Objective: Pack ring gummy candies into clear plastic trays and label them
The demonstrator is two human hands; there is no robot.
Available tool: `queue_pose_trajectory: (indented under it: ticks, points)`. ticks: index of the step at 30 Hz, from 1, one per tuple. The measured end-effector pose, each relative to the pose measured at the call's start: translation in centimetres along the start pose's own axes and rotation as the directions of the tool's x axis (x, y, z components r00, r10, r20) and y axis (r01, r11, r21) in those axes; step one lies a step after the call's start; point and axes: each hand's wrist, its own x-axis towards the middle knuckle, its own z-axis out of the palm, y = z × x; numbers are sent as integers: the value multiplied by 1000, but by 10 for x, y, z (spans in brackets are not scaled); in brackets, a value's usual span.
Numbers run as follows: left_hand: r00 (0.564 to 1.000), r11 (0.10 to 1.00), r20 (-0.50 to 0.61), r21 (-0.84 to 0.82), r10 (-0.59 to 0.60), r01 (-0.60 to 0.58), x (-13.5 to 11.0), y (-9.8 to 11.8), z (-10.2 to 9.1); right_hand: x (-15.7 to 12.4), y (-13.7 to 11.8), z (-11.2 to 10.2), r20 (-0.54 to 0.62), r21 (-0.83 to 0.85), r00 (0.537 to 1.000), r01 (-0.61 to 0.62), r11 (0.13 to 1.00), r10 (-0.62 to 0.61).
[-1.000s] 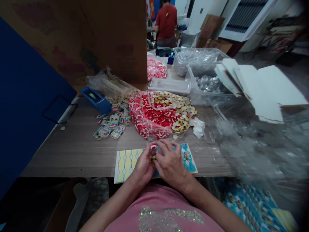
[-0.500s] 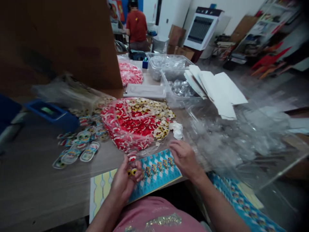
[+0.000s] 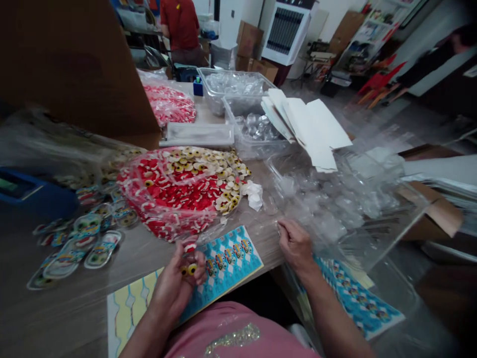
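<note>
My left hand (image 3: 169,291) is closed on a small clear plastic shell (image 3: 190,259) with a red-and-white mouth piece and two yellow eye pieces in it. Under that hand lies a blue sticker sheet (image 3: 233,268), its backing bare and yellow at the left end. My right hand (image 3: 297,247) is off the sheet, near the table's front edge beside the clear bin (image 3: 387,248). Its thumb and fingertips are pinched together; whether anything small is between them cannot be made out. Just beyond the sheet sits an open bag (image 3: 160,223) of red mouth pieces and yellow-eyed discs.
Filled shells (image 3: 102,248) lie in a pile at the left, by a blue tape dispenser (image 3: 33,194). A cardboard box (image 3: 85,79) stands behind them. White cards (image 3: 313,129) rest over a clear tub (image 3: 242,144). A person in red (image 3: 181,25) is at the back.
My right hand has moved right, from over the sticker sheet to beside the clear bin. The view has turned rightward. My left hand still holds the shell.
</note>
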Motion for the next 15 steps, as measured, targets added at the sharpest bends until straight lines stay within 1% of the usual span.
queue_pose_trajectory:
  ticks: [2, 3, 5, 7, 9, 11, 13, 15]
  points:
    - [1000, 1000, -5, 8, 28, -28, -1, 3, -1, -15, 4, -7, -45, -1, 999, -5, 1000, 5]
    - [999, 999, -8, 10, 44, -44, -1, 4, -1, -22, 4, -11, -45, -5, 999, 2, 1000, -2]
    - [998, 998, -10, 12, 55, -55, 2, 4, 1, -33, 1, -15, -20, -18, 1000, 15, 1000, -15]
    - [999, 999, -1, 12, 37, -37, 5, -2, 5, -34, -5, -15, 3, -36, 1000, 18, 999, -18]
    - [1000, 1000, 21, 17, 1, -1, 8, -10, 12, -21, -13, -11, 44, -86, 999, 32, 996, -28]
    - [998, 999, 50, 29, -32, 30, 9, -17, 19, 2, -19, -4, 152, -181, 987, 80, 980, -52]
    - [997, 999, 70, 36, -40, 37, 9, -21, 23, 28, -21, 6, 286, -257, 955, 154, 954, -76]
    - [997, 999, 76, 32, -24, 22, 6, -20, 24, 50, -20, 17, 374, -253, 919, 228, 940, -123]
